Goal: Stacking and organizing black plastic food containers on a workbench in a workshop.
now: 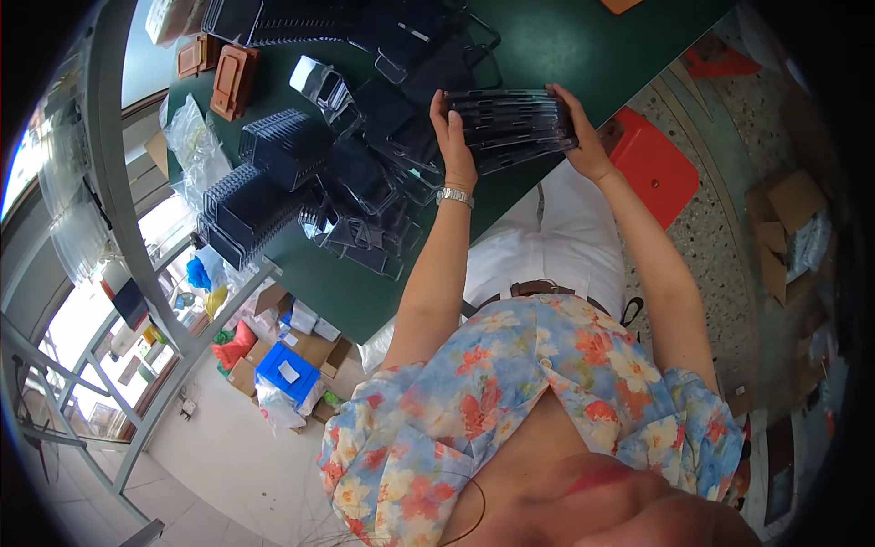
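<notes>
Between my two hands is a stack of thin dark cases (510, 123) with clear, shiny edges, held above the near edge of the green table. My left hand (453, 146) grips the stack's left end, its thumb up along the side. At the right end my right hand (583, 139) is closed round it, with fingers reaching over the far corner. Left of my left hand lies a loose heap of similar dark cases (365, 173). Neat rows of dark cases (287, 146) stand beyond the heap, and a shiny clear-edged piece (319, 87) rests among them.
The green table (565, 41) runs under all the cases. Orange-brown boxes (234, 82) and clear plastic bags (196, 146) sit at its left. A red stool (661, 169) stands by my right arm. Cartons and a blue bin (288, 372) are on the floor at lower left.
</notes>
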A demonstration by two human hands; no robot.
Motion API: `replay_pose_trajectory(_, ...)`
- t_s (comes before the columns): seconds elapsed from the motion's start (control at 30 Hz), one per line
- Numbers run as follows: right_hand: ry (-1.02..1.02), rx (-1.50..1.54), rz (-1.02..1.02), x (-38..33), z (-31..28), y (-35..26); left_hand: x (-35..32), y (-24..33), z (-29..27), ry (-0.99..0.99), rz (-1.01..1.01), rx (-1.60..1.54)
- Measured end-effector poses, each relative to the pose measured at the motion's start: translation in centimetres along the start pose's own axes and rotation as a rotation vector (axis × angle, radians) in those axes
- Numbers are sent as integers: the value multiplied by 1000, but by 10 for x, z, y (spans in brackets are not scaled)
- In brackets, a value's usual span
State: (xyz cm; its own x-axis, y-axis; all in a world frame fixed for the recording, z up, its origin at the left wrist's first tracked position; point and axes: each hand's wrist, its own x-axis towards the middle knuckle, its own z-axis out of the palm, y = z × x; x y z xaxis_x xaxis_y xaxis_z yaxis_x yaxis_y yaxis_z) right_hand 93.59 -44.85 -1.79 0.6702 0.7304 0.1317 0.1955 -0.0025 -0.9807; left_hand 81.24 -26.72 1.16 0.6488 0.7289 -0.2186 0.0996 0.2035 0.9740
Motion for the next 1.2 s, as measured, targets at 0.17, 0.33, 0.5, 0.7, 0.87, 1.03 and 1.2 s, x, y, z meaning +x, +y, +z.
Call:
replay_pose_trajectory(0.17, -18, -122, -9, 8, -7, -1, -26, 14, 6, 48, 59, 44)
replay_pose_trajectory(0.33, -187, -219, -49, 13, -27, -21, -26, 11, 14, 162, 66, 92)
replay_pose_trajectory(0.5, -356, -322, -35, 20, -44, -30, -29, 30, 25, 162, 71, 93)
replay_pose_trajectory(0.7, -198, -283, -73, 17, -25, -22, -31, 30, 15, 102, 120, 348)
replay_pose_trajectory(0.87, -25, -263, 28, 4, -2, -39, -50, 50, 3, -7, 155, 535)
replay_pose_trajectory(1.03, -75, -167, 30, 2, -2, -51, -52, 46, -9, -9, 129, 402)
replay_pose_trajectory(1.2, -106, -164, 23, 3, -3, -54, -74, 41, -12, -62, 187, 281)
